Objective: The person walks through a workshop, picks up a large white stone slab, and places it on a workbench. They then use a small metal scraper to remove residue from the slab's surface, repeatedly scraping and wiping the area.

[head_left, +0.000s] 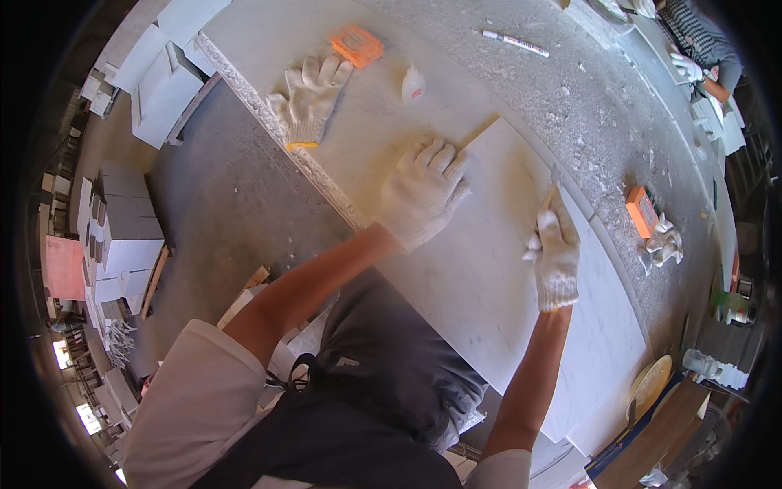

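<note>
A pale marble-like slab (521,326) lies before me on another slab, one corner pointing away from me. My left hand (423,191), in a white knit glove, lies palm down at the slab's left edge. Its fingers are stretched out and hold nothing. My right hand (557,248), gloved too, is closed around a small scraper-like tool (554,178) near the slab's right edge. A narrow grey tip shows past the fingers; most of the tool is hidden. Beyond my left hand lie a spare knit glove (314,98), an orange block (357,46) and a small white bottle (413,84).
A white marker (516,43) lies on the dusty grey worktop (521,90). At the right are another orange block (641,210), a crumpled whitish cloth (664,241) and a round yellowish disc (649,387). Stacked slabs (130,236) stand at the left. Another person (713,57) works at the far right.
</note>
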